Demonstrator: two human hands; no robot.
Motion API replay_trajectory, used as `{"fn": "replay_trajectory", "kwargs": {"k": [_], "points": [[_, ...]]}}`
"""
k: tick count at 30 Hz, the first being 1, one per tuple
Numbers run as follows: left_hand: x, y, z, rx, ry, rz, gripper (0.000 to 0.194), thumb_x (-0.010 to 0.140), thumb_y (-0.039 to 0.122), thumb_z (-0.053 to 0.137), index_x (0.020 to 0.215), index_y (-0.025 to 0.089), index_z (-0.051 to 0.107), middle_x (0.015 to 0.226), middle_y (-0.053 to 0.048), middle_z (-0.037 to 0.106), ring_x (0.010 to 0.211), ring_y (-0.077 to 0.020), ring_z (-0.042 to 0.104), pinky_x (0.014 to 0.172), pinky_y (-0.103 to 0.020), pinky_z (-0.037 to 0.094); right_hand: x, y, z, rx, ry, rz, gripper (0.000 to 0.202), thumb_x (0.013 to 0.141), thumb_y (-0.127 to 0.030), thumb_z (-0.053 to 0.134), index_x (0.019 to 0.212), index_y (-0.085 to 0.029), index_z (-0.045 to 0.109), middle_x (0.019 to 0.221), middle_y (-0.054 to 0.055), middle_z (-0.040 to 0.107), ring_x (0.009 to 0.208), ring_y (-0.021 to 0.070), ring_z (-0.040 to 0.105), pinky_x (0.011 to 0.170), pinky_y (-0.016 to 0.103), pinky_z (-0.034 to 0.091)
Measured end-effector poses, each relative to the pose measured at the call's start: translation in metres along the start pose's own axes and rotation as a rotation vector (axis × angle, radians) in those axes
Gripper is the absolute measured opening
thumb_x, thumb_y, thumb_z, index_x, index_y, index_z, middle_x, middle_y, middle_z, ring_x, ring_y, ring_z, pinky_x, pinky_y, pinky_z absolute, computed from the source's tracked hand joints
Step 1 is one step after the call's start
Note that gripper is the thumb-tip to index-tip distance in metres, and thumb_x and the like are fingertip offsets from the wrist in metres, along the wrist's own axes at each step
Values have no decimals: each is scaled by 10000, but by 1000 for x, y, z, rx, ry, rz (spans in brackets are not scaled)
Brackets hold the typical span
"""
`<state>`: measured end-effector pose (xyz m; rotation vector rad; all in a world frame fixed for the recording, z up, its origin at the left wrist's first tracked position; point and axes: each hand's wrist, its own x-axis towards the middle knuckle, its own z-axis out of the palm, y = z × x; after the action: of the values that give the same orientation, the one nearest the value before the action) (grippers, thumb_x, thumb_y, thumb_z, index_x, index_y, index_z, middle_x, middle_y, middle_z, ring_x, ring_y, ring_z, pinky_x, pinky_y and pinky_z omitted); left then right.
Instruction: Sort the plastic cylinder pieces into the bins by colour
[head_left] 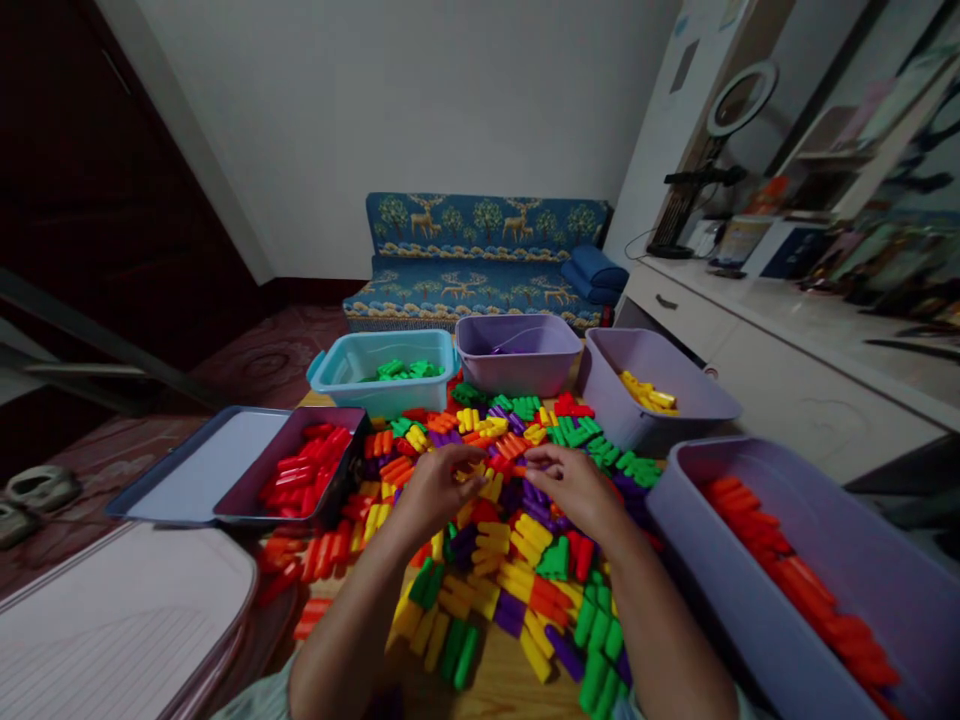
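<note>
Both hands are hovering over the middle of a loose pile of plastic pieces (491,540), which is covering much of the wooden table (502,695). Colours are mixing: red, orange, yellow, green, purple; many pieces are lying side by side in small groups.

Left hand (448,490): thumb and forefinger are curving toward each other, leaving a narrow gap, and yellow is showing in it. No telling whether the fingers are pinching anything or the yellow is just lying behind. Right hand (574,485): fingers are bending in narrow, tips pointing at the left hand; an orange piece (519,471) is showing right at the fingertips. Contact is likely, but whether the hand is gripping it isn't clear at this size.

Containers are ringing the pile. Light-blue bin (382,398) is holding green pieces; back purple bin (517,376) is holding a few purple ones; the purple bin to its right (679,365) is holding yellow; the near-right purple bin (697,560) is holding orange-red. On the left, a dark box (349,475) is holding red, its lid (247,460) lying back flat.

Step in hand: seemingly fingering individual pieces mid-pile, both hands working close together. The next move is probably calling for a small, clean fingertip pinch, since neighbours are crowding in and could be catching on the fingers; the two hands are needing a little room between them.
</note>
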<state>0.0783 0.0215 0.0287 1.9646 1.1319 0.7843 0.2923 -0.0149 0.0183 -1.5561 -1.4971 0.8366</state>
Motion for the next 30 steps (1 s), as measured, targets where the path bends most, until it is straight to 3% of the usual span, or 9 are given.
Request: {"fn": "replay_trajectory", "kwargs": {"k": [3,6,9,12,19,22,25,30], "points": [[-11,-5,1,241,16,146,401,724,142,631,1118,209,666,1142,-105,631,1042,-257,584,897,-410,475,-5,-2,3,-252,-15,-17,285,697,-172,636,977,-201,684,914,45,703,693,167,631,683,307,502],[-13,-13,5,366,11,247,504,698,50,587,1158,246,646,1261,-98,563,1152,-274,504,963,-448,443,-7,-9,8,-437,-3,-96,414,679,-124,646,1080,-221,668,1065,61,673,883,212,633,812,345,496],[-12,-20,11,444,-25,286,593,668,-7,552,1190,266,623,1338,-86,514,1205,-280,460,1005,-477,415,-10,-13,17,-516,-18,-171,519,692,-103,633,1197,-226,623,1199,69,630,1105,251,569,969,376,438],[-10,-21,14,482,-51,289,652,652,-38,517,1220,270,604,1386,-77,482,1244,-274,436,1039,-479,389,-14,-13,27,-495,-51,-205,558,721,-100,604,1265,-224,579,1248,74,600,1167,246,535,1021,373,405],[-6,-18,15,387,-47,288,503,721,8,518,1150,232,656,1288,-83,579,1158,-246,518,1002,-422,422,-12,-9,41,-341,-68,-183,534,708,-46,554,1226,-167,599,1142,81,616,906,176,613,868,299,491],[-6,-17,13,265,-19,288,382,777,58,519,1088,209,682,1116,-75,671,1056,-214,576,944,-355,451,-11,-10,41,-283,-64,-193,496,705,-54,571,1182,-173,624,1140,74,623,984,189,599,925,314,465],[-7,-20,10,188,57,163,283,819,170,540,1065,175,681,989,-78,704,887,-196,633,804,-299,488,-11,-11,40,-259,-48,-211,450,719,-83,597,1159,-173,636,1153,73,624,1077,204,570,993,333,419],[-7,-23,1,168,177,4,353,828,332,555,1090,112,639,875,-78,700,718,-177,633,650,-253,464,-10,-10,40,-232,-40,-166,433,721,-80,613,1150,-135,631,1061,72,637,738,132,609,803,284,490]]}}
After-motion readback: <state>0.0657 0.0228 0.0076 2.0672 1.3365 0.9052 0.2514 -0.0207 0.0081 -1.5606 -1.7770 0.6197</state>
